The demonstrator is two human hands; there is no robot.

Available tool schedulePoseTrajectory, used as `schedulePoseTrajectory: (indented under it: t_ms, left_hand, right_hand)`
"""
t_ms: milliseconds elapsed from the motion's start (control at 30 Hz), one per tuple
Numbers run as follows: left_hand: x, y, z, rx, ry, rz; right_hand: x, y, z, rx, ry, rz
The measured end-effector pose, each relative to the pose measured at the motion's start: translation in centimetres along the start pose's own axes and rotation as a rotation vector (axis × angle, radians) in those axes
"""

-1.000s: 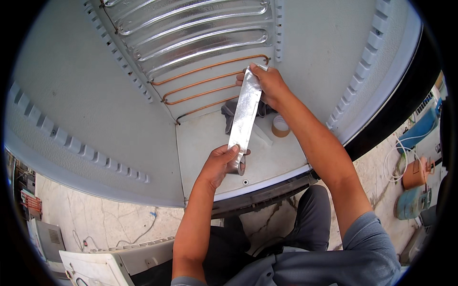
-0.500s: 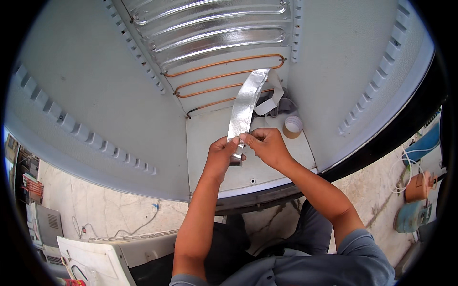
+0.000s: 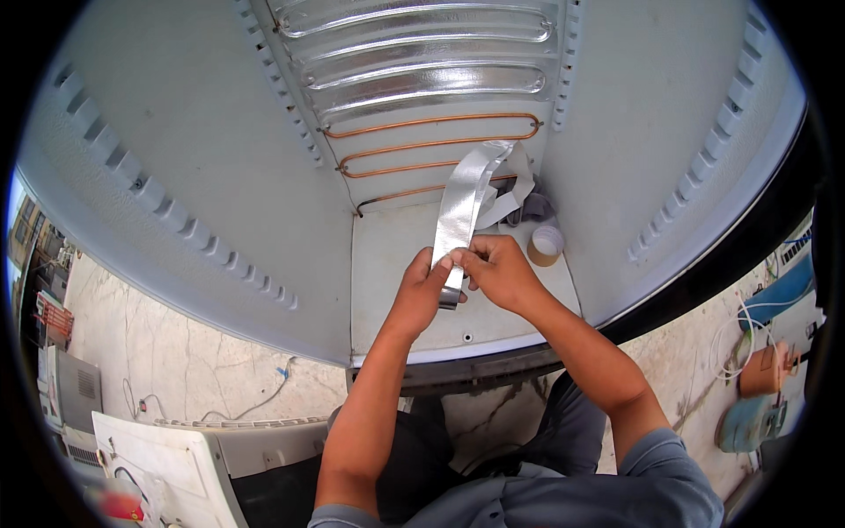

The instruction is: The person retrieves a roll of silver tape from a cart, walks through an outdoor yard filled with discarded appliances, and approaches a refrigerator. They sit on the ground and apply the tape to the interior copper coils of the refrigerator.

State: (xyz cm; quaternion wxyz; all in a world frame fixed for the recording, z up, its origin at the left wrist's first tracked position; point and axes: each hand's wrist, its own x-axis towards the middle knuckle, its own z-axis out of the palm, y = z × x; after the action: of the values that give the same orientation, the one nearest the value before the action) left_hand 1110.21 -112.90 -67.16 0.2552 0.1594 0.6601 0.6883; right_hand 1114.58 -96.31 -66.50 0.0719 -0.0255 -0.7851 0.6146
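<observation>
A strip of silver foil tape (image 3: pixel 459 198) rises in a curve from between my hands, inside an open fridge cabinet. Its lower end, by my fingers, is bent over. My left hand (image 3: pixel 421 292) pinches the strip near this end. Close beside it, my right hand (image 3: pixel 503 275) has thumb and fingers closed on the tape's edge. From the top of the strip hangs a loose white backing paper (image 3: pixel 521 180). Behind the tape, bare copper tubing (image 3: pixel 422 128) loops across the back wall. Above it, more loops are covered with silver foil (image 3: pixel 431 84).
At the cabinet floor's right side stand a round tape roll (image 3: pixel 546 246) and a crumpled grey bundle (image 3: pixel 535 209). Ribbed shelf supports (image 3: pixel 189 227) line both side walls. Outside right are an orange cylinder (image 3: pixel 764 370) and a blue-green one (image 3: pixel 746 426); a white panel (image 3: pixel 158 466) lies at lower left.
The view has shifted, so the cabinet's back appears lower and further right. Both hands keep their pinch on the foil tape, with the fingers moved only slightly.
</observation>
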Motion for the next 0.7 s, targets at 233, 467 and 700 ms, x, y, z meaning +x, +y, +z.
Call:
schedulePoseTrajectory:
  t_ms: [233, 467, 700]
  left_hand:
    - [-0.2, -0.2, -0.4, -0.113, -0.034, 0.173]
    - [0.3, 0.0, 0.8, -0.202, 0.048, 0.347]
    - [0.6, -0.2, 0.7, -0.162, 0.116, 0.496]
  right_hand:
    - [-0.6, -5.2, -0.5, 0.079, 0.027, 0.004]
    - [-0.2, -5.1, -0.3, 0.124, 0.282, -0.077]
    - [-1.0, -5.7, -0.9, 0.117, 0.065, -0.124]
